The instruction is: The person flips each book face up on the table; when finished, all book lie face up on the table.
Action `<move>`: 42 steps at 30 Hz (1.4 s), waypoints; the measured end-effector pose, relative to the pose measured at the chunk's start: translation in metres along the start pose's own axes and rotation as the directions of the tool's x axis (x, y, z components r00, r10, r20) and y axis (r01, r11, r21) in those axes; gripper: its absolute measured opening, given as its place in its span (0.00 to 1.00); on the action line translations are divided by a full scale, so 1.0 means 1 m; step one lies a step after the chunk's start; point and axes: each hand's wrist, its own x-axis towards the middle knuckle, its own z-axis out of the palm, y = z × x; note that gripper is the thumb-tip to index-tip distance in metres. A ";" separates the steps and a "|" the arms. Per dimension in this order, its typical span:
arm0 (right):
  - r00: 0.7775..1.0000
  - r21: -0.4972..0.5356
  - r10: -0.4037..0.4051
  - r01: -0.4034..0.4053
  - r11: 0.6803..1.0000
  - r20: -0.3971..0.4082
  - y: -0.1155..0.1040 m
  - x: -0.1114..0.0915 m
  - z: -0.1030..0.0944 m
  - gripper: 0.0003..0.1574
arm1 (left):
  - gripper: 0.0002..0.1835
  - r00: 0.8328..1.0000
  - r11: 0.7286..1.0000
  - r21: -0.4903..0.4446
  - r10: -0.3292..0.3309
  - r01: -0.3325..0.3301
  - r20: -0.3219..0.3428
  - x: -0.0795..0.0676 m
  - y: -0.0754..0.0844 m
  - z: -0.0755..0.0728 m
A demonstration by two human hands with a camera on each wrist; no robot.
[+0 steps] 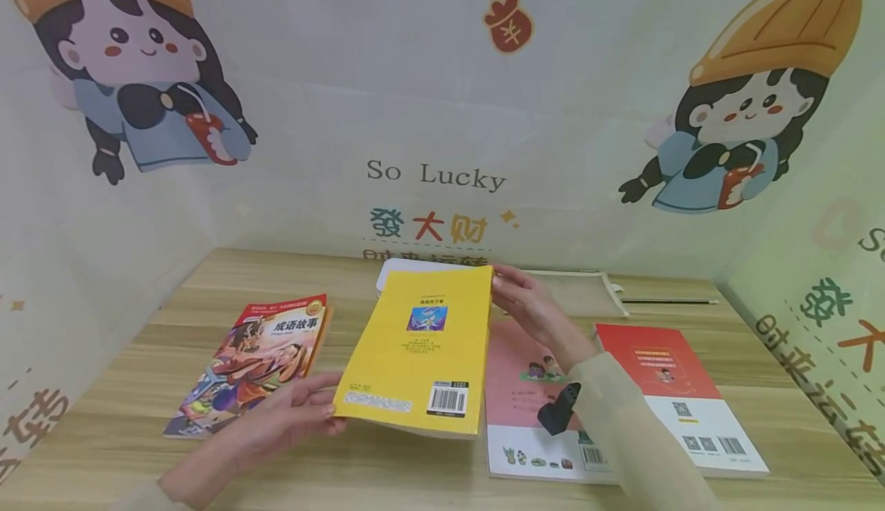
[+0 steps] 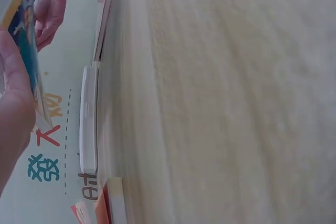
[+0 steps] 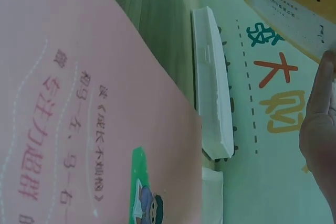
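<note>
Both hands hold a yellow book, raised over the table with its back cover and barcode facing up. My left hand pinches its lower left corner, thumb on top. The right hand grips the upper right edge near the corner. In the left wrist view the left hand sits at the near side of the book, whose blue-green front shows. The right wrist view has the right hand at the edge of the book, where yellow cover and white lettered area show.
On the wooden table, a colourful storybook lies to the left. A pink-and-white book and a red-and-white book lie to the right. Behind are a white case, a mesh pouch and a thin dark stick, near the printed backdrop.
</note>
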 end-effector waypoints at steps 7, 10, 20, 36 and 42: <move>0.997 0.105 -0.073 0.069 0.992 0.038 -0.002 0.000 0.005 0.31 | 0.24 0.995 0.990 -0.137 0.044 -0.032 0.091 -0.002 -0.003 -0.003; 0.992 0.150 -0.110 0.101 0.984 0.057 -0.004 -0.001 0.007 0.26 | 0.24 0.994 0.983 -0.182 0.049 -0.031 0.097 -0.004 -0.002 -0.002; 0.968 0.152 -0.201 0.178 0.972 0.152 -0.009 -0.003 0.008 0.23 | 0.24 0.994 0.982 -0.189 0.008 0.012 0.105 -0.008 0.000 -0.002; 0.948 0.140 -0.201 0.171 0.975 0.245 -0.014 -0.003 0.005 0.14 | 0.24 0.995 0.982 -0.184 -0.018 0.036 0.097 -0.008 -0.002 -0.005; 0.942 0.128 -0.222 0.195 0.972 0.250 -0.014 -0.002 0.001 0.12 | 0.23 1.000 0.986 -0.168 0.014 -0.010 0.023 -0.007 -0.001 -0.006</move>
